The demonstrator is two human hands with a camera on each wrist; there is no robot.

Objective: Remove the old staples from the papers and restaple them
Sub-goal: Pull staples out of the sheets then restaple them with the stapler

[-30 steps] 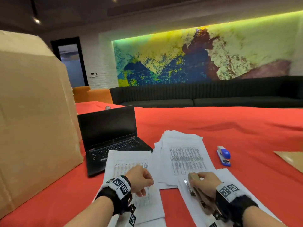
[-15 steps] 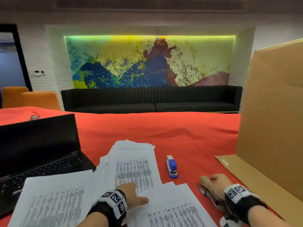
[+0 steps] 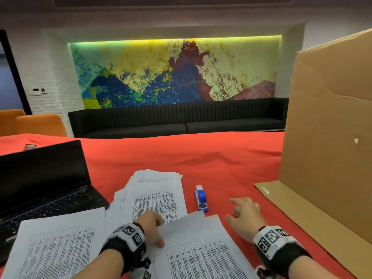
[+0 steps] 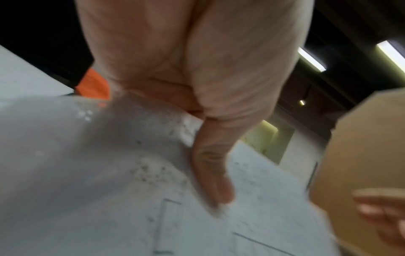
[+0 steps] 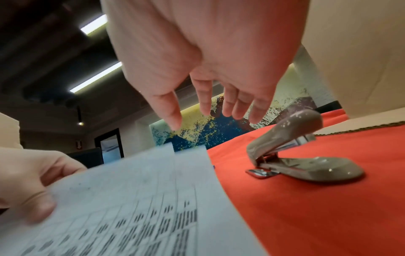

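A printed paper set (image 3: 201, 254) lies at the table's front, its upper left corner lifted. My left hand (image 3: 157, 230) pinches that corner, thumb (image 4: 212, 173) on top of the sheet (image 4: 109, 173); the right wrist view shows the left hand (image 5: 28, 181) curled round the paper edge (image 5: 136, 207). My right hand (image 3: 241, 212) hovers over the red cloth right of the papers, fingers spread and empty. Below the right hand (image 5: 208, 119) a grey stapler (image 5: 302, 155) lies on the cloth. A small blue stapler (image 3: 201, 198) lies between the paper stack and my right hand.
A taller stack of papers (image 3: 159, 194) sits mid-table, another printed set (image 3: 56, 248) at the front left. An open black laptop (image 3: 40, 182) stands on the left. A large cardboard box (image 3: 330, 137) with a flat flap (image 3: 291, 208) walls off the right side of the red table (image 3: 201, 154).
My right hand has let go of the grey stapler, which now lies on the cloth. My left hand moved from the left paper set to the front set and took its corner.
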